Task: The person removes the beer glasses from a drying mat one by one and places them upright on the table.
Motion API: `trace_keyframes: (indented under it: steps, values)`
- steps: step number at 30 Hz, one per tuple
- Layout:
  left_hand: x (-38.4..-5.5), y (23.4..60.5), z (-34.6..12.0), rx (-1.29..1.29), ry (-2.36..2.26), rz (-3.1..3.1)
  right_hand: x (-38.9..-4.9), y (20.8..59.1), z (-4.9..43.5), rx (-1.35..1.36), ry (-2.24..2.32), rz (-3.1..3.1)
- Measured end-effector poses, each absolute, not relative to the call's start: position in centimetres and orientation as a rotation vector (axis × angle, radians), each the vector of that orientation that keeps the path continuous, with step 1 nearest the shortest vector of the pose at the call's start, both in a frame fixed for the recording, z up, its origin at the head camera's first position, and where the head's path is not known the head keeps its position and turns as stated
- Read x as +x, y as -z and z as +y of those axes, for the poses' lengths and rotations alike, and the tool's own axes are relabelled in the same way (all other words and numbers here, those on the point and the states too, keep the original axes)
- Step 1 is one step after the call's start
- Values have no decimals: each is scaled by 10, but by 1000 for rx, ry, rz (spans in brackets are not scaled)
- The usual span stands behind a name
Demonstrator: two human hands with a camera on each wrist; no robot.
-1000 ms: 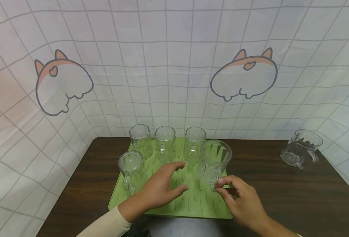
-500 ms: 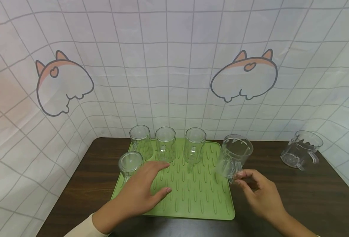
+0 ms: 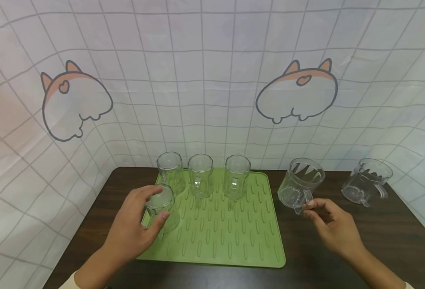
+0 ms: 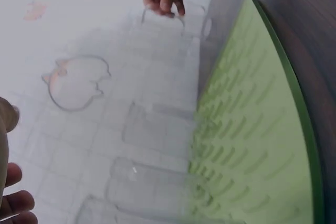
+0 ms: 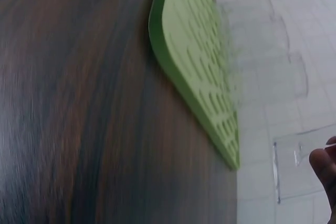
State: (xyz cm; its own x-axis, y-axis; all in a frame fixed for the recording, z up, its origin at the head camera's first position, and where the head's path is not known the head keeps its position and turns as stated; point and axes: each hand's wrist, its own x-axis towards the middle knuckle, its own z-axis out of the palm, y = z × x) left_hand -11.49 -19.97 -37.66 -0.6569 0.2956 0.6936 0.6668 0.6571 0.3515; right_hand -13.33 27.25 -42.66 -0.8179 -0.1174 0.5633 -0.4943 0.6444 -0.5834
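My right hand (image 3: 333, 226) pinches the handle of a clear mug (image 3: 300, 182), which is upright with its wide rim up, over the dark table right of the green mat. My left hand (image 3: 131, 224) is spread with thumb and fingers apart around a clear mug (image 3: 167, 214) at the mat's left side; whether it touches the glass, I cannot tell. In the left wrist view, the thumb and fingertips (image 4: 18, 203) show at the left edge. Part of the right hand (image 5: 325, 166) is visible at the right edge of the right wrist view, beside the held mug (image 5: 299, 156).
Three clear mugs (image 3: 201, 176) stand in a row along the back of the ridged green mat (image 3: 230, 241). Another clear mug (image 3: 364, 182) is at the table's far right. Behind the dark wooden table (image 3: 328, 257) hangs a white gridded cloth (image 3: 205, 100) with cartoon drawings.
My right hand has carried its mug rightward, from over the mat to beyond its right edge. My left hand has moved left, from the mat's middle to the front-left mug.
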Motion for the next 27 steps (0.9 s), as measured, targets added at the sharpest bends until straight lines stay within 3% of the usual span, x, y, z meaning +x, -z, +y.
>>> trace_keyframes:
  steps: [14, 27]
  values:
    - [-115, 409, -241, -510, 903, -2312, -150, 439, 303, 468, -1005, -2389]
    - [-118, 451, -271, -51, 951, -2852, -160, 447, 326, 413, -982, -2448]
